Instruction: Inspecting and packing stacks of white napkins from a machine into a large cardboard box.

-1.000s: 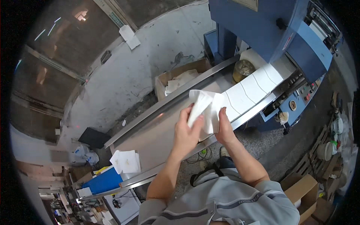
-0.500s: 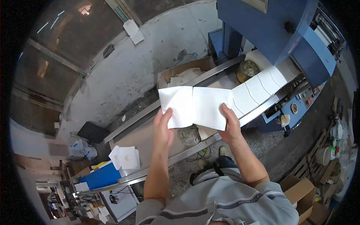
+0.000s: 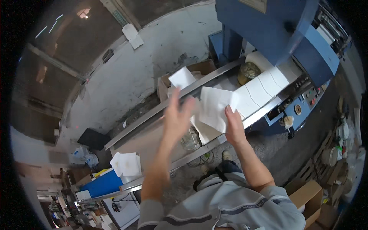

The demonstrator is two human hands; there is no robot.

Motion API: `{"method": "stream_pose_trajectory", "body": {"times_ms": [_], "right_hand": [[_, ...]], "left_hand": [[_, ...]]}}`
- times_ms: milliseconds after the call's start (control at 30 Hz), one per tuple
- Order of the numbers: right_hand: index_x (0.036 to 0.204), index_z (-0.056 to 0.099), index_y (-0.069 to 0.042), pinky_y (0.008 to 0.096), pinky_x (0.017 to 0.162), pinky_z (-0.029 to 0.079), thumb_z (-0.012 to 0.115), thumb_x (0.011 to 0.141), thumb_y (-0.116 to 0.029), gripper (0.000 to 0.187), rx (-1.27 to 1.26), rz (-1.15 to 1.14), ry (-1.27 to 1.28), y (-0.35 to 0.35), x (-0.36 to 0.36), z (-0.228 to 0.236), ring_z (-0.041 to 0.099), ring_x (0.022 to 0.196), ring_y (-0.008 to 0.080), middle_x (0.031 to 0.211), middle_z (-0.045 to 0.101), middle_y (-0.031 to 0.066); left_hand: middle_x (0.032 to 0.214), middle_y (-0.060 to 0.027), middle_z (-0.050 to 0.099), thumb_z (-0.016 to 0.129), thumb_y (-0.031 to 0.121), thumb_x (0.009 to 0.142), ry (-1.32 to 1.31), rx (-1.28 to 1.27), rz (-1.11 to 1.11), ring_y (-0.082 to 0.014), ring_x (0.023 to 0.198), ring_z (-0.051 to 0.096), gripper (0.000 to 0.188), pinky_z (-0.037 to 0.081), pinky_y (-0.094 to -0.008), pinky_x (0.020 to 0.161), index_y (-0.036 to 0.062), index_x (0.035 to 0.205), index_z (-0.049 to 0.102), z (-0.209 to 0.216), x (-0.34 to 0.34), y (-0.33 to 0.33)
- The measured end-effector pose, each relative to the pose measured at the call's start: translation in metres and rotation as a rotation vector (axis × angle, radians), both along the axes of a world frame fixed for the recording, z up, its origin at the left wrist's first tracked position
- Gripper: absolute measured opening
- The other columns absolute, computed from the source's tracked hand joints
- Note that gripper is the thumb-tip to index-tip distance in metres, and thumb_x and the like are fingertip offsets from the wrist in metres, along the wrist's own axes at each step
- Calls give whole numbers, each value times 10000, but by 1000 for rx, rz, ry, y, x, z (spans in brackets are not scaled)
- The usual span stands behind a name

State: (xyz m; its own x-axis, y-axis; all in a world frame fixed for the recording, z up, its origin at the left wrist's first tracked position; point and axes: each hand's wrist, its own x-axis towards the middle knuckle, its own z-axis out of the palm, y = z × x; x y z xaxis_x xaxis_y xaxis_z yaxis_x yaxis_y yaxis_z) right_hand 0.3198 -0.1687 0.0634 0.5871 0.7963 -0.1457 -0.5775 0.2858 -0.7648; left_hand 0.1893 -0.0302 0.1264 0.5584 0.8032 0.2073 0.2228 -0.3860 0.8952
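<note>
My right hand [image 3: 234, 126] grips a white paper stack [image 3: 215, 107] by its right edge, thumb on top, above the conveyor [image 3: 149, 140]. To its left, my left hand [image 3: 177, 117] is raised, smeared by motion, with its fingers apart and nothing visible in them. Just beyond its fingertips a white piece of paper [image 3: 182, 78] is over the open cardboard box [image 3: 164, 85], apart from the hand. Overlapping white papers [image 3: 260, 87] lie in a row on the conveyor, leading to the blue machine [image 3: 264, 27]. A clear round container [image 3: 191, 138] is partly hidden below my hands.
A round container [image 3: 248, 73] sits on the conveyor near the machine. Metal rails [image 3: 134, 128] edge the conveyor. White papers with faint marks [image 3: 126, 165] lie near the blue surface [image 3: 101, 184] at its lower left end. Another cardboard box [image 3: 306, 197] stands at lower right.
My left hand has let go of its white papers and moved up toward the box, where a white piece now shows. My right hand still holds its stack, now tilted.
</note>
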Motion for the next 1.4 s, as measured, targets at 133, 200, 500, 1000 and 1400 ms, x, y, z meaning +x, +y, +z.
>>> {"method": "stream_pose_trajectory", "body": {"times_ms": [133,200,500,1000,1400], "right_hand": [[1298,492,28,278,917,435,466,1019,-329,454,-41,159,-281,-4,-17,12,535,1047,118,1128,599,64],[1306,497,33,269,902,439,470,1019,-310,448,-39,160,-364,-5,-18,13,523,1048,97,1153,601,61],[1116,623,35,266,794,494,546,991,-358,419,-34,189,-2,-10,-15,21,626,908,111,1030,674,71],[1195,613,13,244,822,471,574,982,-239,332,-133,312,-425,-17,-23,36,576,957,80,1060,656,52],[1298,550,-10,373,1012,383,376,1024,-435,534,-166,345,-630,-27,-9,33,499,1202,287,1280,551,193]], "left_hand": [[1338,-232,509,698,420,864,-84,-247,-239,-284,1240,507,878,419,-349,1007,-64,1454,262,-18,4,-59],[1307,-199,523,758,409,815,-174,-320,-233,-249,1207,521,931,433,-339,986,-58,1453,267,-15,7,-59],[1266,-133,574,554,193,937,-432,-791,-113,-215,1141,568,475,412,-341,1007,-48,1336,464,-18,-31,-46],[1341,-149,513,577,438,945,-515,-810,-236,-235,1245,501,684,404,-367,1035,-39,1390,372,-36,-39,-48],[1316,-158,532,611,461,914,-667,-968,-200,-266,1201,547,747,451,-379,1009,-35,1408,350,-50,-37,-44]]}}
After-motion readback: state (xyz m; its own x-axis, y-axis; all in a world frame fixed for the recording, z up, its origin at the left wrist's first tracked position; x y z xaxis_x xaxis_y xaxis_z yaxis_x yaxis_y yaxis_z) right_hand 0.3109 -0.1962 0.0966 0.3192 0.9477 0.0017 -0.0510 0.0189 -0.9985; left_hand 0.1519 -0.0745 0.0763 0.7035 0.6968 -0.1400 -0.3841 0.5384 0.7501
